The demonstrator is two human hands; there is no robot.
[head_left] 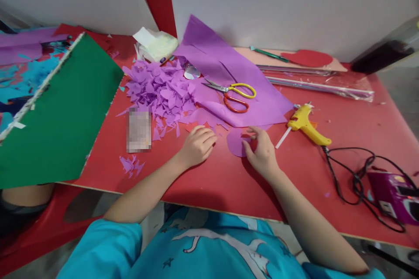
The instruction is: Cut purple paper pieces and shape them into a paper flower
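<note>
My left hand [199,144] rests on the red table with its fingers curled together; whatever may be under them is hidden. My right hand [262,150] is at the edge of a round purple paper piece [235,143] lying flat, its thumb and fingers apart over it. Just beyond both hands spreads a large purple paper sheet [209,48]. On the sheet lie scissors [229,89] with one yellow and one red handle loop, blades slightly parted. A big pile of cut purple paper petals [160,89] sits beyond my left hand.
A yellow glue gun [306,124] with a black cord lies to the right, near a purple box-shaped device [394,196]. A green board [65,117] leans across the left side. Also there are a tissue pack [157,45], wrapped sticks [321,87] and a dark bottle [379,52].
</note>
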